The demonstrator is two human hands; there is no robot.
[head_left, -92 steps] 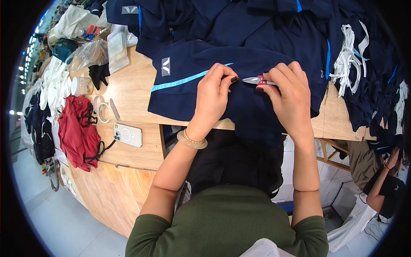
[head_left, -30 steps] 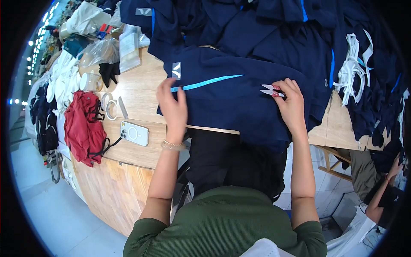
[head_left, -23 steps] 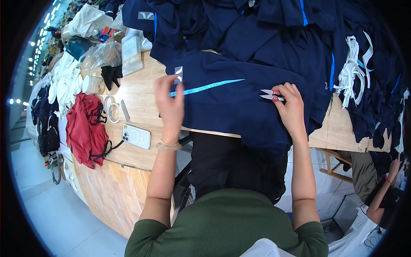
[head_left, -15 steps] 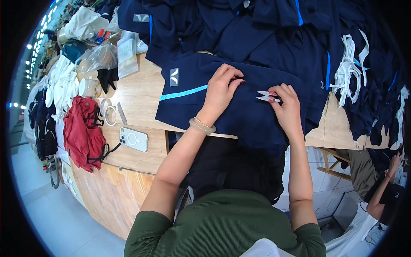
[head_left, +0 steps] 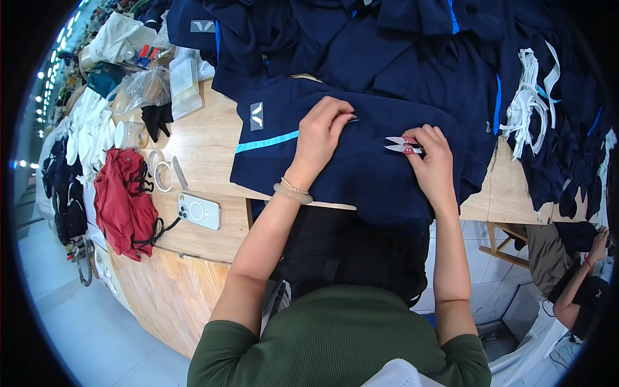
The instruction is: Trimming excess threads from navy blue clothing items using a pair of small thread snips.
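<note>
A navy garment [head_left: 380, 180] with a light blue stripe and a grey reflective patch lies spread in front of me, its lower part hanging over the table edge. My left hand [head_left: 322, 129] is over the garment, thumb and fingertips pinched together. Something thin and pale shows at those fingertips, too small to name. To the right, my right hand [head_left: 432, 151] grips red-handled thread snips [head_left: 395, 144]. Their two blades are apart and point left, toward my left hand, just over the cloth.
More navy garments [head_left: 361, 39] are heaped at the far side. White strips [head_left: 530, 106] hang at the right. Left on the table [head_left: 216, 151] are a phone [head_left: 198, 211], tape rolls [head_left: 164, 175], a red cloth bag [head_left: 126, 203] and plastic bags [head_left: 142, 90]. A co-worker's arm [head_left: 577, 290] shows at far right.
My left hand has drawn a little to the left across the cloth, still pinched. My right hand with the thread snips has hardly moved.
</note>
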